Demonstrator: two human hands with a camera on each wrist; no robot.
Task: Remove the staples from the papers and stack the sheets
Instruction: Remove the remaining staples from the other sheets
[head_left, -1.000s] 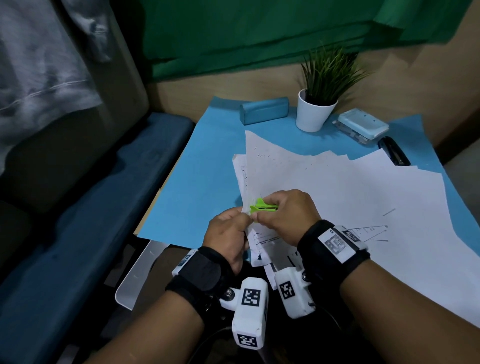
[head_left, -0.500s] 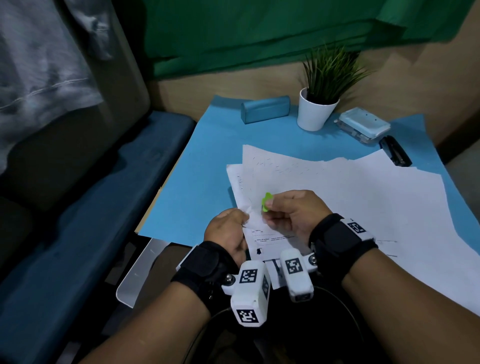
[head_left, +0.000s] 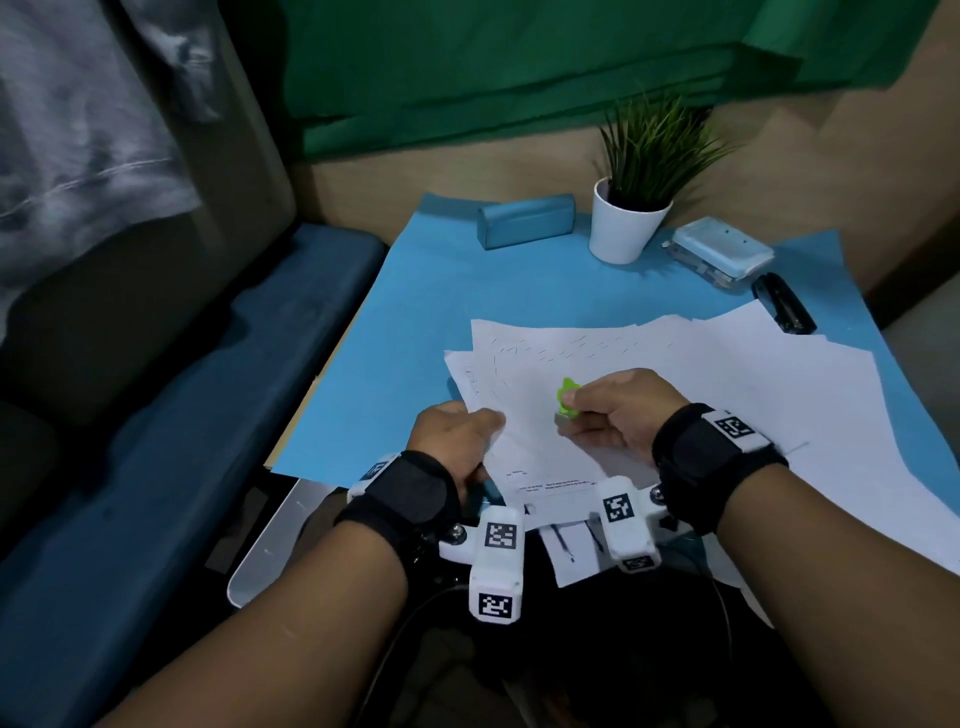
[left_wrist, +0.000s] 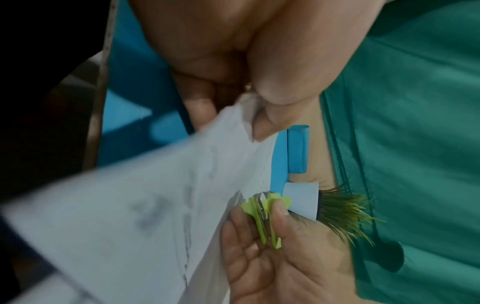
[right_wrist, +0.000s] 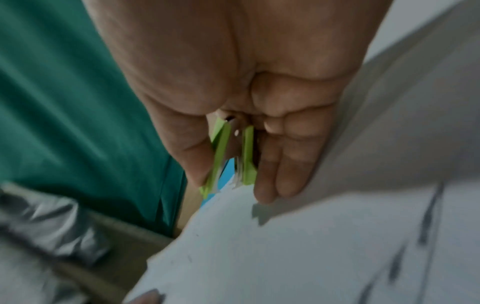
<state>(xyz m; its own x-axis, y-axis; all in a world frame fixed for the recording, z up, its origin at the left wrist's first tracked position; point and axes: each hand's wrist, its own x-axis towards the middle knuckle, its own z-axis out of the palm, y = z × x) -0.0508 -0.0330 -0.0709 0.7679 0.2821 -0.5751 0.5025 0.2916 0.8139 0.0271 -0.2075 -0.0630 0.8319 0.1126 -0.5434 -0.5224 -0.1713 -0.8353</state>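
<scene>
White printed sheets (head_left: 649, 374) lie spread over the blue table cover (head_left: 431, 312). My left hand (head_left: 457, 441) pinches the near left corner of the top sheet (left_wrist: 161, 195) between thumb and fingers. My right hand (head_left: 618, 410) grips a lime-green staple remover (head_left: 567, 397) between thumb and fingers, just above that sheet's middle. In the right wrist view the staple remover (right_wrist: 228, 158) has its metal claws pointing down at the paper (right_wrist: 285, 246). I cannot make out a staple.
At the table's back stand a blue case (head_left: 527, 221), a potted plant (head_left: 631, 208) in a white pot, a pale blue box (head_left: 722, 252) and a black stapler (head_left: 782, 304). A blue padded bench (head_left: 182, 441) runs along the left. Green cloth (head_left: 519, 67) hangs behind.
The raised sheet has dropped flat onto the pile. My right hand has drawn the staple remover away to the right of my left hand, which keeps its pinch on the corner.
</scene>
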